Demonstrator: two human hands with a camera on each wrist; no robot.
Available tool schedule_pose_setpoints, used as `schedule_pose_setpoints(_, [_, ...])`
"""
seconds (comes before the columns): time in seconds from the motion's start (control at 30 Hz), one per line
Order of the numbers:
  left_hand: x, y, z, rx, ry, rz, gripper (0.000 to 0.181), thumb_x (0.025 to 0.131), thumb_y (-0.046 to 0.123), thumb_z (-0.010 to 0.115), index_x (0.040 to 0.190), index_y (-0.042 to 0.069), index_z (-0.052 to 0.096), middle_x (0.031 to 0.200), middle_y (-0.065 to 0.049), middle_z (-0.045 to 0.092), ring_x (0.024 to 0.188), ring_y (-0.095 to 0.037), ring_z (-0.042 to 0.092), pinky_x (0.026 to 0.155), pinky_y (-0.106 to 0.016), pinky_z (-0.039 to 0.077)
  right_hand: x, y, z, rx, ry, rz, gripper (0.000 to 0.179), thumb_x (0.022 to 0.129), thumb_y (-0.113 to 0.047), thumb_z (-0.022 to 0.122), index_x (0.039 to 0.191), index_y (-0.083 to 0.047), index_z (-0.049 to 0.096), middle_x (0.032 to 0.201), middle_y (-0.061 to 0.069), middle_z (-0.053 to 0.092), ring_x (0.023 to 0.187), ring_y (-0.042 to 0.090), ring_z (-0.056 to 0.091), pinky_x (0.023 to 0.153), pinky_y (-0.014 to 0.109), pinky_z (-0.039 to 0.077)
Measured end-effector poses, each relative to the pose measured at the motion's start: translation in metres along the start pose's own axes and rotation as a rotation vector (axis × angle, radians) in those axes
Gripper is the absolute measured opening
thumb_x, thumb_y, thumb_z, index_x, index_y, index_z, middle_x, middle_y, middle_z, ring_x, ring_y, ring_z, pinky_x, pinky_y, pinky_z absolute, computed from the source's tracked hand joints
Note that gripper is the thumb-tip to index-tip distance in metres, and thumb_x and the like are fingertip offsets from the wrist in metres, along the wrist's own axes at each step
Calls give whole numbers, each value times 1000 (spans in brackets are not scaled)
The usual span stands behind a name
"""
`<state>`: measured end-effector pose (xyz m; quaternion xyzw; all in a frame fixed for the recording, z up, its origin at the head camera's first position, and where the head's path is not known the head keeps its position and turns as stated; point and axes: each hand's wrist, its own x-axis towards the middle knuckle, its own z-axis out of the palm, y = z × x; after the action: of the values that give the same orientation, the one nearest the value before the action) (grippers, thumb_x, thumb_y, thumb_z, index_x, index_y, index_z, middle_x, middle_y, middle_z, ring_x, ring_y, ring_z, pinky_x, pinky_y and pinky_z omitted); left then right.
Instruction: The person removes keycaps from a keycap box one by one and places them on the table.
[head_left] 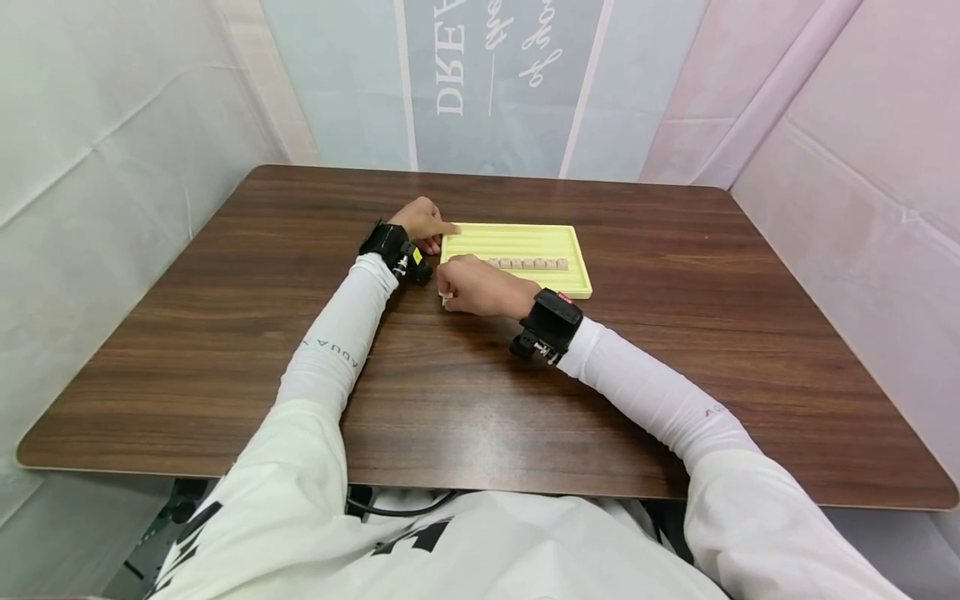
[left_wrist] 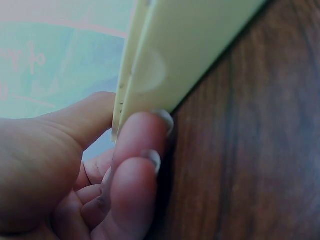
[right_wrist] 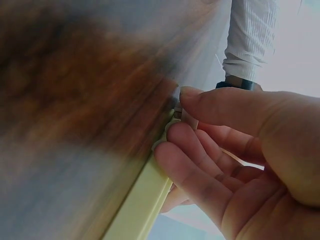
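Observation:
A pale yellow ridged tray point(head_left: 517, 239) lies on the table, with a row of small light-brown blocks point(head_left: 528, 264) standing along it. At its far left corner, my left hand point(head_left: 422, 222) grips the edge, thumb over the rim. Two curled fingertips of that hand lie against the tray's side wall point(left_wrist: 185, 50) in the left wrist view. My right hand point(head_left: 483, 286) is at the near left corner, pinching a small pale block point(right_wrist: 189, 119) between thumb and fingers. Its other fingers touch the tray's side, and the hand hides part of the tray.
The dark wood-grain table point(head_left: 225, 358) spreads around the tray on all sides. White sheeting point(head_left: 105, 167) hangs at the left, and a printed backdrop point(head_left: 495, 100) hangs beyond the far table edge. Each wrist carries a black camera band point(head_left: 553, 321).

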<state>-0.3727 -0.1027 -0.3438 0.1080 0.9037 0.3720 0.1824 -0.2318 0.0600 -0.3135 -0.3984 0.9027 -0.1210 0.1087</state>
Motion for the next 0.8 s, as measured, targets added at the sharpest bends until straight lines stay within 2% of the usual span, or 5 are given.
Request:
schedule_pose_setpoints(0.3, [-3,1,0,2,12,6,33,91,35,66,80,4,59,53,2,59,46,-10,59,53,-27,56,1,-1,0,-25,-5,11,15,92,-14,65,105,-5,63,106,9,61,98,22,57,87,33,49])
schedule_pose_setpoints(0.8, [-7,2,2,-40,19,-8,33,91,34,67,79,5,56,52,3,58,45,-8,58,50,-24,54,0,-4,0,-45,6,10,17,92,-14,65,106,-4,62,103,9,60,91,22,54,81,34,48])
